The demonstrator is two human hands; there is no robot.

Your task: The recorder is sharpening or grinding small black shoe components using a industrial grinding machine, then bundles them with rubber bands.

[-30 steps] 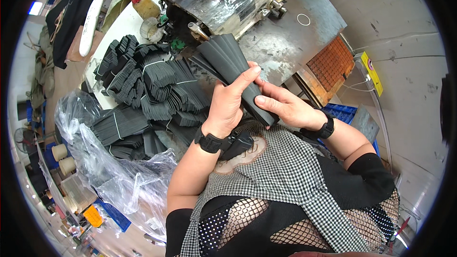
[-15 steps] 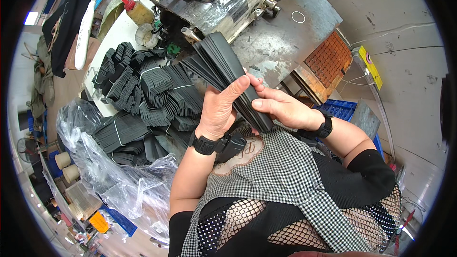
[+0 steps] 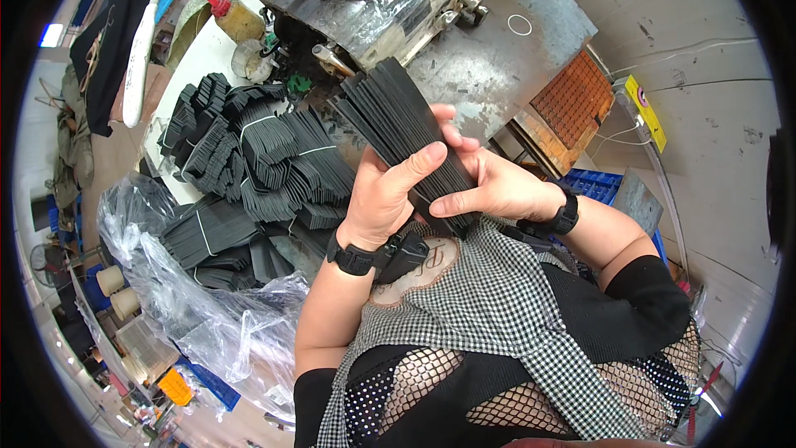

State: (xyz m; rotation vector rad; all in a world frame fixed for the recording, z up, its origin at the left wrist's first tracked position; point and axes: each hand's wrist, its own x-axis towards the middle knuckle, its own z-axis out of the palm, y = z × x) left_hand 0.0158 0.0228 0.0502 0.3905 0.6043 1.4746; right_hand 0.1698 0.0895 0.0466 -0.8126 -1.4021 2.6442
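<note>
A stack of thin black strips [image 3: 398, 108] is held between both hands in front of my chest, its far end pointing toward the machine and its edges lined up side by side. My left hand [image 3: 388, 191] grips it from the left, with the thumb laid across the strips. From the right, my right hand [image 3: 489, 182] wraps round the lower part, thumb on top and fingers behind. To the left lie several similar black bundles [image 3: 274, 145] in a heap, some tied with pale bands [image 3: 203, 228]. What the strips are made of, I cannot tell.
A worn sewing machine [image 3: 365, 17] stands at the far side with a grey metal plate [image 3: 531, 25] beside it. An oil bottle with a red tip [image 3: 236, 21] stands at the far left. Clear plastic sheeting [image 3: 224, 315] hangs near left; a blue crate [image 3: 593, 187] sits at right.
The stack has turned in my hands, so many strip edges now face up rather than one broad flat side. My right thumb has shifted lower along it.
</note>
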